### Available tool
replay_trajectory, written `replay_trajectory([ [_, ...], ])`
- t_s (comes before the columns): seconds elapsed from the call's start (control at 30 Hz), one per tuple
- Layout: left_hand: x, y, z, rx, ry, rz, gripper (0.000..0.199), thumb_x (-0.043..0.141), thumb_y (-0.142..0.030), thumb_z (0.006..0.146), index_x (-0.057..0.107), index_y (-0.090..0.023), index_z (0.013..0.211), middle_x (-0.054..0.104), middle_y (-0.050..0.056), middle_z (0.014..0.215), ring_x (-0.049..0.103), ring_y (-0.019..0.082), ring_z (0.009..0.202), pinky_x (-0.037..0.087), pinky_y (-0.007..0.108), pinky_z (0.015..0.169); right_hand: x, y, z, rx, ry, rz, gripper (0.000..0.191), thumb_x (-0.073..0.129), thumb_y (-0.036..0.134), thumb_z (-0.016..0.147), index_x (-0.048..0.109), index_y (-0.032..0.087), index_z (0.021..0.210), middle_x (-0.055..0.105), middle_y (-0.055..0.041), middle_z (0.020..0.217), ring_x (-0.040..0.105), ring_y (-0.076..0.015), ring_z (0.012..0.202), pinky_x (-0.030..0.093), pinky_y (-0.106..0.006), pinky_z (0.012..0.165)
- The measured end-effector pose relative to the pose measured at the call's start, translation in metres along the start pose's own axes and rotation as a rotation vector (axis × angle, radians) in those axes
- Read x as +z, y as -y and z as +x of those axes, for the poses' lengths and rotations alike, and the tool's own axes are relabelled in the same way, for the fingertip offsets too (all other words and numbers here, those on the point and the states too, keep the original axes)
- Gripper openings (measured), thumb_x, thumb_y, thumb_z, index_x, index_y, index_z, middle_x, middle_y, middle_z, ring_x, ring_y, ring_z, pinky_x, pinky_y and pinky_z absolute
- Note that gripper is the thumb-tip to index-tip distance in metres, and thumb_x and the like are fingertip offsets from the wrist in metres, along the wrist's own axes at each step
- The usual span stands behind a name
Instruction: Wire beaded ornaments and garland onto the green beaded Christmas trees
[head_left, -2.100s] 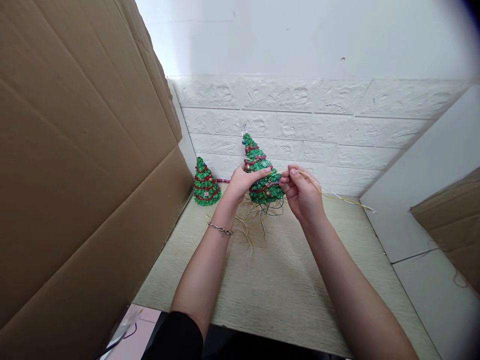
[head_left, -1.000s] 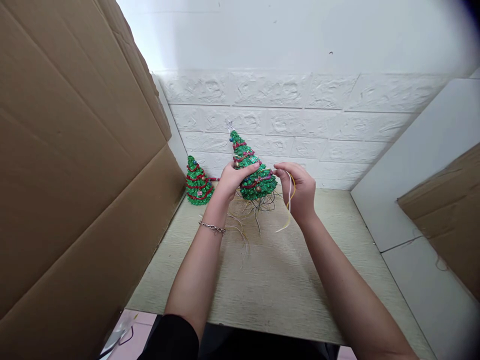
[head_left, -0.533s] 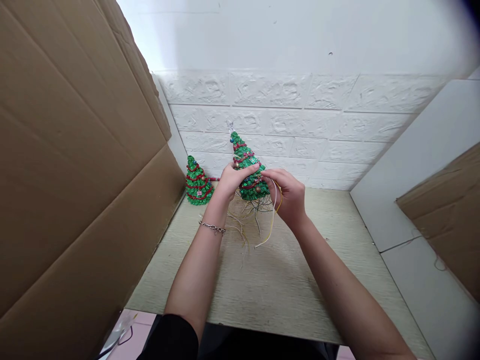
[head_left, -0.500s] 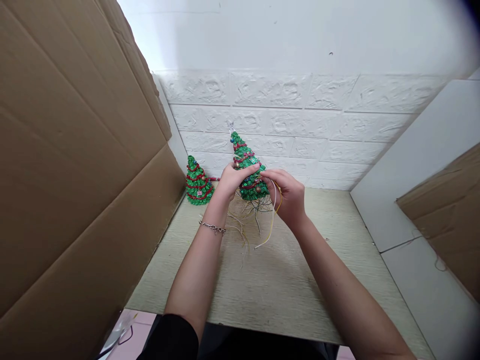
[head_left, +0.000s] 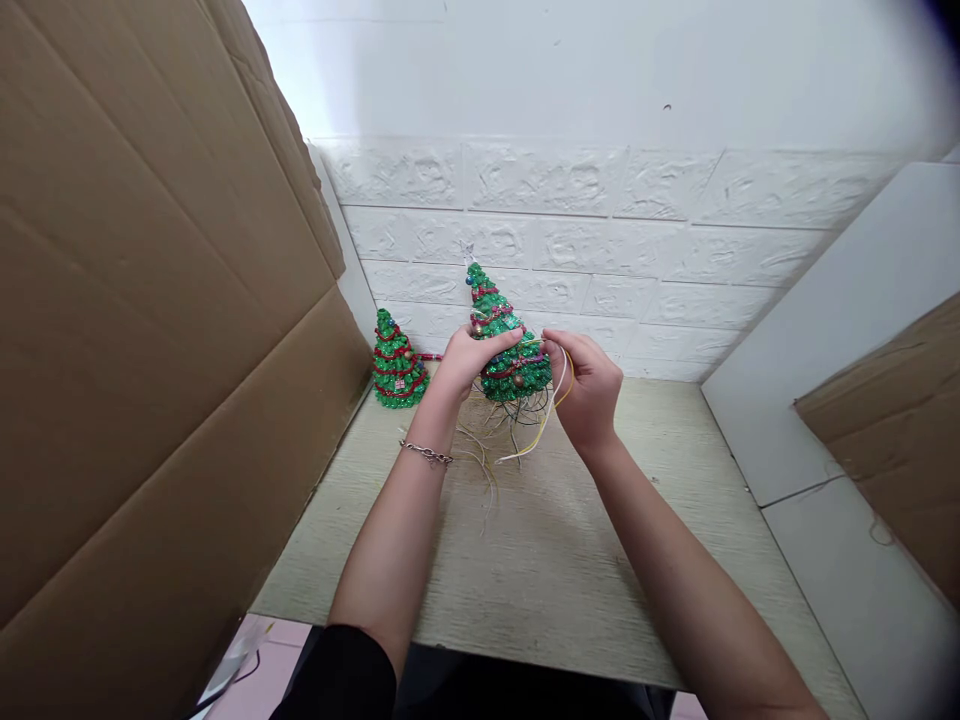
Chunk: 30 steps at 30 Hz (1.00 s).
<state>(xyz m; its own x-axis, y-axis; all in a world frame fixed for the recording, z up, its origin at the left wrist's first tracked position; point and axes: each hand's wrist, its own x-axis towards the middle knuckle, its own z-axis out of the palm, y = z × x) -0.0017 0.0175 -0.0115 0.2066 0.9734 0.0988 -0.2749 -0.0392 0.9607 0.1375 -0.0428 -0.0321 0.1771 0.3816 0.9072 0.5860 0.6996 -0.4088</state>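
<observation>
My left hand (head_left: 470,358) is closed on the left side of a small green Christmas tree (head_left: 517,375), its thumb across the front. The tree tilts to the left and carries red garland, small baubles and a clear star (head_left: 467,250) on top. My right hand (head_left: 589,385), just right of the tree, pinches white and yellow wires (head_left: 564,375). One strand runs from the tree to my fingertips, and the loose ends hang below. Several thin dark and pale wires (head_left: 487,465) spread under the tree over the table. The fingers behind the tree are hidden.
A second small green tree (head_left: 399,365) with red garland stands at the left, beside a thin red object (head_left: 430,357). Cardboard (head_left: 187,350) walls the left side. Behind is a white brick-patterned wall (head_left: 570,190); at the right are a white panel (head_left: 810,420) and more cardboard (head_left: 892,430).
My right hand has moved right, away from the tree, drawing the wires with it so a strand stretches between. My left hand still holds the tree, which has turned slightly.
</observation>
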Motion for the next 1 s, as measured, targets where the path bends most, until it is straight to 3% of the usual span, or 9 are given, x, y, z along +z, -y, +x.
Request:
replay_trajectory([
  [0.2,0.002,0.001,-0.001,0.003,0.014,0.019,0.053,0.094,-0.037,0.045,0.069,-0.012,0.085,0.072,0.009,0.090,0.066,0.019,0.079,0.052,0.036,0.084,0.000,-0.004,0.000,-0.062,0.000,-0.019,0.021,0.052,0.021,0.097,0.073,0.023,0.099,0.075,-0.0056,0.094,0.070,-0.0190,0.086,0.058,-0.036,0.077],
  [0.43,-0.003,0.004,0.003,0.024,-0.040,0.060,0.059,0.094,-0.040,0.045,0.068,-0.012,0.090,0.071,0.012,0.098,0.066,0.020,0.084,0.052,0.038,0.085,-0.005,-0.007,0.004,-0.134,0.127,-0.091,0.022,0.050,0.020,0.096,0.071,0.022,0.095,0.074,-0.0055,0.090,0.069,-0.0195,0.083,0.056,-0.034,0.074],
  [0.8,0.000,0.005,0.004,0.102,-0.123,0.238,0.059,0.091,-0.041,0.051,0.064,-0.014,0.097,0.071,0.012,0.105,0.067,0.025,0.094,0.051,0.038,0.085,-0.004,-0.011,0.004,-0.123,0.321,-0.246,0.030,0.043,0.019,0.096,0.073,0.018,0.097,0.072,-0.0103,0.093,0.065,-0.0240,0.085,0.052,-0.039,0.077],
  [1.0,0.006,0.001,0.000,0.111,-0.128,0.221,0.057,0.091,-0.039,0.051,0.063,-0.014,0.095,0.070,0.011,0.102,0.065,0.024,0.091,0.051,0.036,0.081,0.001,-0.013,0.000,-0.121,0.331,-0.179,0.028,0.046,0.021,0.095,0.073,0.018,0.095,0.069,-0.0090,0.088,0.063,-0.0216,0.083,0.052,-0.037,0.076],
])
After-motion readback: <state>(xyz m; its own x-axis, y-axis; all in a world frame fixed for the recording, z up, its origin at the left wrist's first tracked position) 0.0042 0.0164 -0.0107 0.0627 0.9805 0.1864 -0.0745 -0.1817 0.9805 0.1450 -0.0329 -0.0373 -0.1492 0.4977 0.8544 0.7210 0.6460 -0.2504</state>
